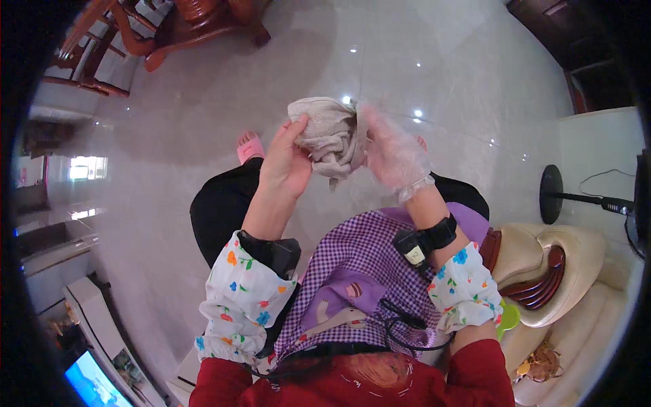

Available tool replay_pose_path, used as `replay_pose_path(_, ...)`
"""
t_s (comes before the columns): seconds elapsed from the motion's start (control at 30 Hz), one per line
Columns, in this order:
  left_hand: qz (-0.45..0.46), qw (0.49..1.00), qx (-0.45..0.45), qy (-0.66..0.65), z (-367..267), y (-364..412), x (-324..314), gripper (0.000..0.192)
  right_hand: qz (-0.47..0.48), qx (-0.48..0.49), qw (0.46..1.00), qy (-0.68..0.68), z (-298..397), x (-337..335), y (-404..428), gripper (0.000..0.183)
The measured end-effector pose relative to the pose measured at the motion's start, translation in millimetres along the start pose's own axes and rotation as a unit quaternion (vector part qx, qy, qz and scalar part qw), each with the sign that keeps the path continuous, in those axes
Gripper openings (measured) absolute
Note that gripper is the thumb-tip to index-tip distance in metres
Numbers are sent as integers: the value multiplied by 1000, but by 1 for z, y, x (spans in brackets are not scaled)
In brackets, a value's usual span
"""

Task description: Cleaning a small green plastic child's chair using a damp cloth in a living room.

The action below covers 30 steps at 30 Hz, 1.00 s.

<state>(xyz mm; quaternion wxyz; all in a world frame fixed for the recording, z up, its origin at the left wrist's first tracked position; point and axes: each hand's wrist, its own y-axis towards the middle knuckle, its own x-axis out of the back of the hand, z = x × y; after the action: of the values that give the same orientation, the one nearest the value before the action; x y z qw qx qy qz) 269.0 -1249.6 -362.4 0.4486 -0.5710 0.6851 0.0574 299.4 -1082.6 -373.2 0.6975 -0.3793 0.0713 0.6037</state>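
A bunched, greyish-beige cloth [328, 135] is held up between my two hands, above the tiled floor. My left hand [290, 160] is bare and grips the cloth's left side, with the thumb on top. On the other side, my right hand [394, 147] wears a clear plastic disposable glove, gathered at the wrist. Its fingers hold the cloth's right edge, partly hidden behind the folds and blurred. Below the hands lies a purple checked apron [346, 254] over my lap, with a black cord [402, 320] across it.
Glossy floor tiles [325, 61] stretch ahead. Carved wooden furniture [198, 30] stands at upper left. To the right are a black pedestal fan [552, 196] and a cream leather sofa [585, 330]. At lower left, a lit screen [96, 381] is beside a white cabinet [94, 315].
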Motion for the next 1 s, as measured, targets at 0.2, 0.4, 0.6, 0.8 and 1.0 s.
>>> replay_pose_path(0.2, 28, 996, 37, -73, -14, -1, -1, 40, 26, -1, 955, -294, 6, 17, -9, 53)
replay_pose_path(0.4, -11, 994, -27, -110, -55, 8, 49, 44, -155, 235, 879, -385, 29, 48, -20, 38)
replay_pose_path(0.6, -52, 990, -28, -126, -72, -9, 55, 39, -315, 199, 710, -598, 86, 112, -181, 41)
replay_pose_path(0.8, 8, 992, 12, -122, -58, -1, 51, 38, -398, -141, 625, -656, 90, 219, -419, 55)
replay_pose_path(1.0, -39, 987, 1, -155, -60, -12, 30, 39, -448, -242, 690, -514, -25, 255, -497, 61)
